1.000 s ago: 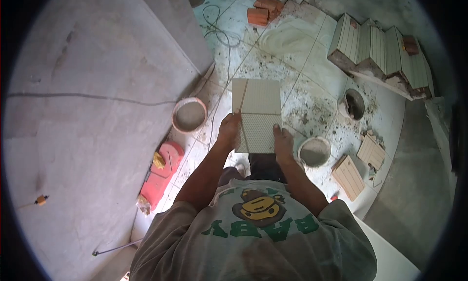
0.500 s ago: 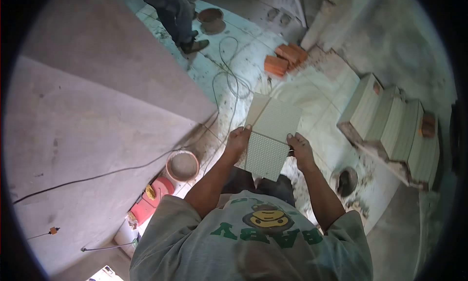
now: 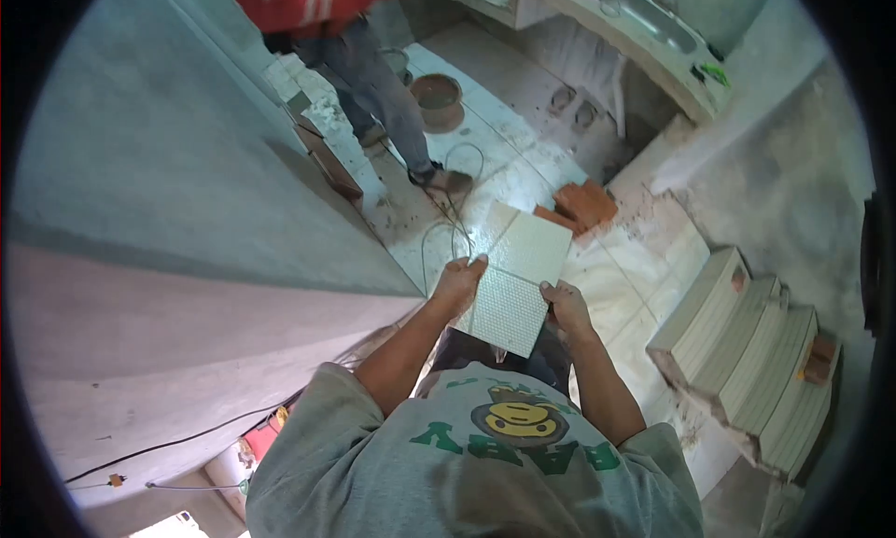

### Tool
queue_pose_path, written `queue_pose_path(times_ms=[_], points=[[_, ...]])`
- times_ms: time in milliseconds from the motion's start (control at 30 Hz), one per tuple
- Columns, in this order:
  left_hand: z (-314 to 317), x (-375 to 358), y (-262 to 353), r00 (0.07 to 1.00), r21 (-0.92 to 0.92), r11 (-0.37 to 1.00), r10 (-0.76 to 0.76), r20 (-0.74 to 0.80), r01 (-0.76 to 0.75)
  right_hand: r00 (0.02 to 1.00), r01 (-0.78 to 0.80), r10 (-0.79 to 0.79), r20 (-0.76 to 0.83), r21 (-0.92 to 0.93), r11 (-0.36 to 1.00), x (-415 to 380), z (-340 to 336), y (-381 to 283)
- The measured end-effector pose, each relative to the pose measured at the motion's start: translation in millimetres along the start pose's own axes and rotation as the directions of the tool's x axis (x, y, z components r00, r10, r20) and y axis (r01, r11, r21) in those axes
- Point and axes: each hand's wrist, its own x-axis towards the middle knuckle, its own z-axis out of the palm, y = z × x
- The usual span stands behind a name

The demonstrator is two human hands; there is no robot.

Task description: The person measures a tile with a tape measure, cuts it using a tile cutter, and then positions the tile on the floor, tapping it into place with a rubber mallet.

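Note:
A light rectangular tile (image 3: 511,300) with a fine dimpled texture is held in front of my waist. Dark lines divide its face into sections. My left hand (image 3: 458,286) grips its left edge, thumb on top. On the opposite edge, my right hand (image 3: 567,307) clasps it, thumb on the face and the other fingers partly hidden beneath. Past the tile's far end, orange bricks (image 3: 588,207) lie on the floor.
A person in a red top and grey trousers (image 3: 373,81) stands ahead on the left, near a round tub (image 3: 437,95). Stacked tiles (image 3: 747,351) lean at the right. A cable (image 3: 453,244) loops over the floor. A sink counter (image 3: 644,29) is at the back.
My view has swung upward and forward, bringing more of the other person and the sink counter into sight. Both hands keep hold of the tile.

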Motion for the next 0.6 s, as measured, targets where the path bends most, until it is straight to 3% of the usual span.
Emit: queue_pose_path(times_ms=[67, 100, 133, 200, 267, 333, 400, 433, 467, 533, 567, 600], points=[[-9, 30, -1, 1.000, -0.050, 0.998, 0.028, -0.010, -0.028, 0.999, -0.016, 0.021, 0.029, -0.149, 0.989, 30, 11, -35], [-21, 45, -4, 0.997, 0.070, 0.996, -0.052, -0.052, 0.056, 0.997, -0.056, 0.056, 0.050, -0.013, 0.998, 33, 27, -58], [-30, 56, -6, 0.995, 0.037, 0.998, -0.038, -0.089, 0.041, 0.992, -0.109, 0.101, 0.074, 0.116, 0.987, 40, 38, -74], [-46, 79, -18, 0.986, -0.450, 0.878, -0.147, 0.079, 0.167, 0.986, -0.132, 0.133, 0.104, -0.014, 0.991, 78, 50, -86], [-68, 84, -24, 0.979, -0.494, 0.850, -0.201, 0.018, 0.184, 0.964, -0.174, 0.186, 0.192, -0.079, 0.982, 105, 69, -97], [-86, 75, 8, 0.923, -0.367, 0.912, -0.287, -0.257, 0.182, 0.944, -0.222, 0.242, 0.223, -0.112, 0.969, 146, 82, -103], [-116, 107, -4, 0.877, -0.511, 0.855, -0.313, -0.365, 0.092, 0.933, -0.172, 0.265, 0.243, -0.346, 0.922, 208, 82, -87], [-130, 112, -11, 0.821, -0.609, 0.793, -0.364, -0.439, 0.027, 0.930, -0.136, 0.294, 0.222, -0.534, 0.834, 190, 109, -125], [-142, 110, -9, 0.810, -0.627, 0.779, -0.377, -0.449, 0.015, 0.921, -0.135, 0.310, 0.234, -0.555, 0.821, 201, 125, -133], [-172, 114, 8, 0.872, -0.431, 0.877, -0.029, -0.489, -0.212, 0.901, 0.102, 0.221, 0.374, -0.676, 0.730, 226, 154, -147], [-171, 111, 20, 0.866, -0.449, 0.870, -0.053, -0.497, -0.204, 0.871, 0.287, 0.121, 0.476, -0.692, 0.663, 252, 164, -140], [-165, 107, 41, 0.781, -0.526, 0.803, -0.128, -0.611, -0.280, 0.814, 0.463, 0.027, 0.580, -0.676, 0.573, 277, 172, -134]])
